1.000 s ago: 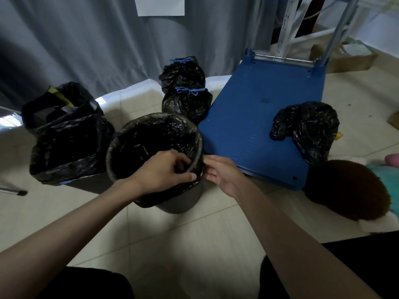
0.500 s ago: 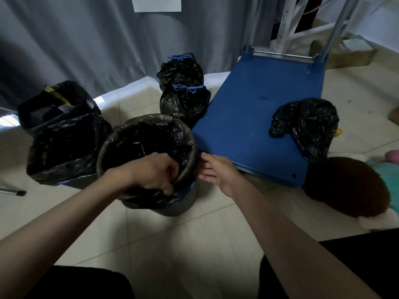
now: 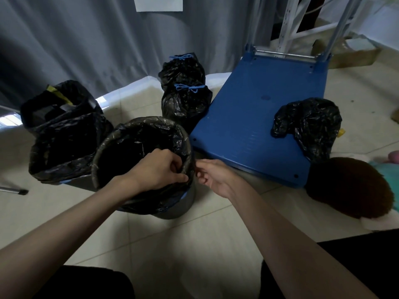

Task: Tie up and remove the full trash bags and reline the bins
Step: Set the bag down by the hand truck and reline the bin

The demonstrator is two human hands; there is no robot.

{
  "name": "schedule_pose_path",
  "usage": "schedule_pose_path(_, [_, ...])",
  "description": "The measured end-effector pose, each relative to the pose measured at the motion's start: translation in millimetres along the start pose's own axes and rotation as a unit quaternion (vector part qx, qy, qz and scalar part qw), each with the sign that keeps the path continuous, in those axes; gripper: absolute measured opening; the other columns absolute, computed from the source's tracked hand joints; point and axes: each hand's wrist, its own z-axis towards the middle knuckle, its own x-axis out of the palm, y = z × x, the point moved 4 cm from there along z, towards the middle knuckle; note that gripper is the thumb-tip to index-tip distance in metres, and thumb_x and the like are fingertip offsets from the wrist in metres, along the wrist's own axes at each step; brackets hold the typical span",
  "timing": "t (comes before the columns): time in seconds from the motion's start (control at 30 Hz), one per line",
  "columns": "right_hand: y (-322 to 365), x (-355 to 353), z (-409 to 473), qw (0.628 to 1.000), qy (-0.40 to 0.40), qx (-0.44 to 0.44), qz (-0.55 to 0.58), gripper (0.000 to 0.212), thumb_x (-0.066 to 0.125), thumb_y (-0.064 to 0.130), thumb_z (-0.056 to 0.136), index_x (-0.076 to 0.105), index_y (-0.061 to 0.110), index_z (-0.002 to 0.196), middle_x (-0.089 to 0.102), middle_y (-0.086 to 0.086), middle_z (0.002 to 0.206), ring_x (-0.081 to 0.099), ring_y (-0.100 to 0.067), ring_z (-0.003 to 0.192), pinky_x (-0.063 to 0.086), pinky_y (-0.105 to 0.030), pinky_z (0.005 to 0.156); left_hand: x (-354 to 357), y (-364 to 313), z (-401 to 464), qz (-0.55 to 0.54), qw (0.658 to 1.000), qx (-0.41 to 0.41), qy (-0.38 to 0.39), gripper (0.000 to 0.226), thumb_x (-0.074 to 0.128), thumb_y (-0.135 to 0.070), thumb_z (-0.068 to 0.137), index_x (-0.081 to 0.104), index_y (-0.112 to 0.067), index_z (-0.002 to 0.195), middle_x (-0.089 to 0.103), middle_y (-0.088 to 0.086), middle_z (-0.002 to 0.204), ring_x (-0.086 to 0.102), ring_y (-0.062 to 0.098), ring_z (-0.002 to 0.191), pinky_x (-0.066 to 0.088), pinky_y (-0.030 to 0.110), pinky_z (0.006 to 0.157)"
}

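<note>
bin liner (image 3: 138, 145), thin slippery film folded over the round bin (image 3: 172, 209) on the floor, will tear easily, so keep your left hand (image 3: 158, 171) pinching its rim fold while your right hand (image 3: 212, 175) pinches outside.

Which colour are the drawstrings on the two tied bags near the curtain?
Blue, on both tied black plastic trash bags; the head view shows it.

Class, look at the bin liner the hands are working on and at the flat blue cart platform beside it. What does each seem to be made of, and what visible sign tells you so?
Bin liner: thin black plastic film, it seems; it crinkles and shows glossy highlights.
Cart platform: probably rigid moulded plastic; uniform matt blue, flat, with small moulded holes.
</note>
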Motion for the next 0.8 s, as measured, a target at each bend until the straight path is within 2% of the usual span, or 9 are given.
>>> schedule_pose_path(0.1, [1,1,-1,1.000,-0.002,0.006,-0.008,0.006,0.060,0.005,0.093,0.065,0.006,0.095,0.046,0.001,0.065,0.038,-0.006,0.053,0.026,-0.018,0.044,-2,0,-1,0.000,1.000,0.002,0.014,0.030,0.080,-0.044,0.074,0.059,-0.026,0.062,0.067,-0.013,0.068,0.063,0.005,0.072,0.047,0.024,0.070])
schedule_pose_path(0.2, [3,-1,0,1.000,-0.020,-0.003,-0.022,0.012,0.063,0.009,0.090,0.063,0.015,0.080,0.052,0.002,0.067,0.044,-0.008,0.059,0.031,-0.021,0.052,-2,0,-2,-0.005,1.000,0.016,0.027,0.028,0.082,-0.041,0.072,0.061,-0.026,0.062,0.068,-0.012,0.066,0.061,0.000,0.066,0.045,0.022,0.067])
schedule_pose_path(0.3, [7,-1,2,0.999,-0.036,-0.027,0.003,0.010,0.066,0.011,0.089,0.067,0.018,0.081,0.062,0.002,0.072,0.051,-0.009,0.065,0.035,-0.022,0.056,-1,0,-3,-0.012,0.999,0.024,0.034,0.028,0.082,-0.039,0.072,0.061,-0.026,0.061,0.066,-0.012,0.062,0.058,-0.003,0.060,0.046,0.021,0.065])
schedule_pose_path(0.4, [8,-3,3,0.999,-0.031,-0.040,0.018,0.013,0.066,0.009,0.089,0.070,0.018,0.081,0.063,0.004,0.069,0.050,-0.008,0.060,0.036,-0.020,0.053,-1,1,-3,-0.016,0.999,0.029,0.037,0.027,0.082,-0.039,0.072,0.062,-0.025,0.061,0.067,-0.012,0.062,0.059,-0.004,0.061,0.047,0.021,0.065])
schedule_pose_path(0.47, [4,-13,4,0.991,-0.082,-0.053,-0.092,0.016,0.067,0.006,0.085,0.069,0.016,0.073,0.058,0.004,0.061,0.047,-0.010,0.058,0.037,-0.022,0.052,-1,1,-3,-0.019,0.999,0.030,0.038,0.024,0.083,-0.038,0.071,0.064,-0.025,0.064,0.067,-0.013,0.063,0.060,-0.004,0.061,0.046,0.020,0.065])
schedule_pose_path(0.53, [-3,-25,2,0.960,-0.167,-0.056,-0.218,0.009,0.070,0.009,0.081,0.070,0.016,0.076,0.060,0.003,0.064,0.052,-0.012,0.063,0.043,-0.026,0.060,-1,2,-3,-0.024,0.999,0.026,0.038,0.022,0.083,-0.038,0.070,0.065,-0.026,0.066,0.068,-0.014,0.064,0.060,-0.006,0.061,0.045,0.018,0.064])
schedule_pose_path(0.63, [-8,-33,1,0.940,-0.239,-0.070,-0.235,0.010,0.066,0.012,0.085,0.066,0.019,0.078,0.066,-0.002,0.079,0.061,-0.017,0.077,0.054,-0.033,0.075,0,2,-3,-0.022,0.999,0.027,0.039,0.024,0.084,-0.038,0.070,0.063,-0.028,0.063,0.066,-0.016,0.061,0.059,-0.006,0.060,0.044,0.018,0.064])
schedule_pose_path(0.73, [0,-23,3,0.971,-0.179,-0.079,-0.135,0.012,0.061,0.027,0.092,0.069,0.018,0.087,0.068,-0.002,0.081,0.060,-0.017,0.073,0.048,-0.029,0.060,-1,1,-4,-0.021,0.999,0.027,0.033,0.025,0.084,-0.038,0.071,0.063,-0.026,0.064,0.066,-0.014,0.062,0.059,-0.005,0.060,0.044,0.017,0.064])
schedule_pose_path(0.8, [5,-16,5,0.976,-0.153,-0.082,-0.131,0.024,0.059,0.039,0.093,0.070,0.018,0.094,0.071,0.001,0.089,0.064,-0.017,0.080,0.050,-0.029,0.064,-1,-2,-5,-0.023,0.999,0.026,0.026,0.024,0.082,-0.038,0.073,0.063,-0.026,0.064,0.066,-0.012,0.064,0.061,-0.003,0.063,0.046,0.019,0.066])
